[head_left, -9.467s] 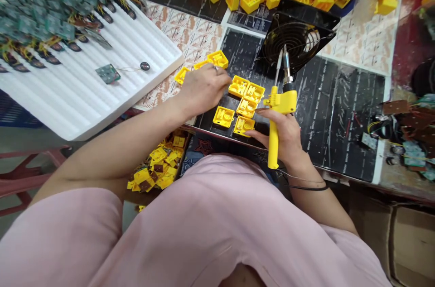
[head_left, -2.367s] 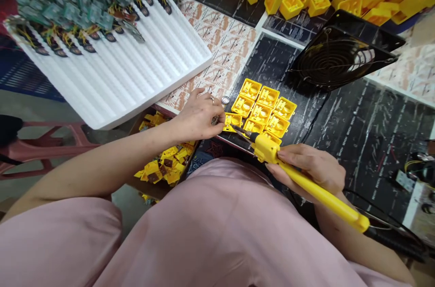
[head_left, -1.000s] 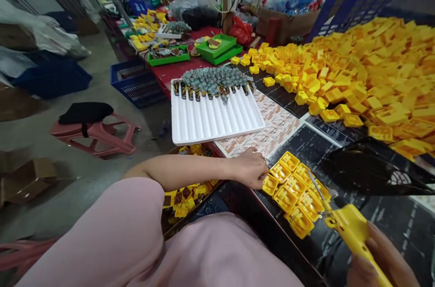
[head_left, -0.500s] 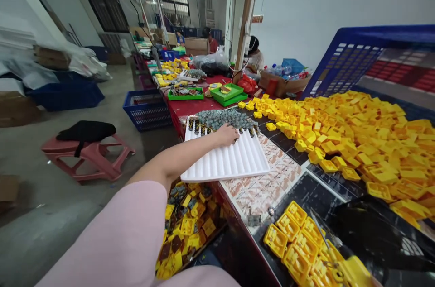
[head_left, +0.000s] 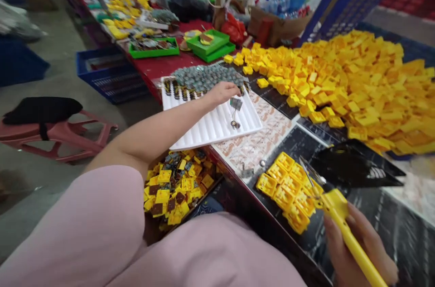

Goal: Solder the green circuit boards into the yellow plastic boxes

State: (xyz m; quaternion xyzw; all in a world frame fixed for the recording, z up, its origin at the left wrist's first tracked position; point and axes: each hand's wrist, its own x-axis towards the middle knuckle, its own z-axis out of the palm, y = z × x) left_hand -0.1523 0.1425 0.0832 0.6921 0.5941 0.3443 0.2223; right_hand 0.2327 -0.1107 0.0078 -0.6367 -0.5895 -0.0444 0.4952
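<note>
Circuit boards (head_left: 205, 78), many apparently unused, crowd the foam tray's (head_left: 204, 133) far edge, another wired board (head_left: 236, 104) under the left hand (head_left: 224, 92), grip unclear; the right hand (head_left: 365, 237) holds a soldering gun (head_left: 335, 205) beside yellow housings (head_left: 288, 193) near the workbench's (head_left: 314, 244) front edge.

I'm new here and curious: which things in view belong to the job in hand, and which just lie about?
In use, apparently:
yellow tool, held in the right hand
circuit board with wired disc, at the left hand
white foam tray
grouped yellow cases

Probably just lying about:
pink stool with black pad
stacked green trays
red bag
</note>
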